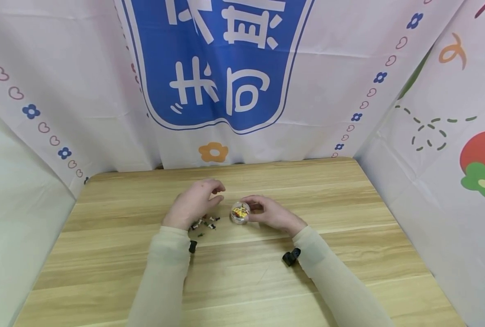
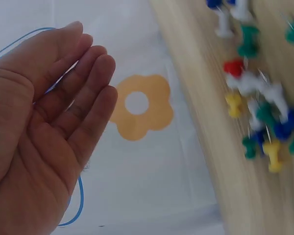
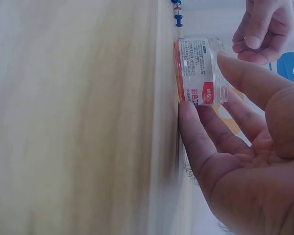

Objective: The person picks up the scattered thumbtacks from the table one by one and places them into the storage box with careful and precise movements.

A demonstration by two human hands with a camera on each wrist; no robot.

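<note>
A small clear round jar (image 3: 198, 71) with a printed label stands upright on the wooden table (image 1: 242, 281). Colourful pieces, many of them yellow, show inside it in the head view. My right hand (image 1: 273, 213) holds the jar from its right side, thumb and fingers against its wall. To the left of the jar, loose push pins (image 2: 265, 110) in white, green, blue, yellow and red lie in a scatter. Above and beside these pins hovers my left hand (image 2: 49, 137), its fingers loosely bent together and nothing in it. It partly hides the pins in the head view.
Behind the table hangs a white cloth (image 1: 177, 152) with a blue printed panel (image 1: 218, 59) and an orange flower (image 1: 213, 152). Another printed cloth (image 1: 442, 181) borders the right side. Each wrist carries a small black camera (image 1: 291, 257).
</note>
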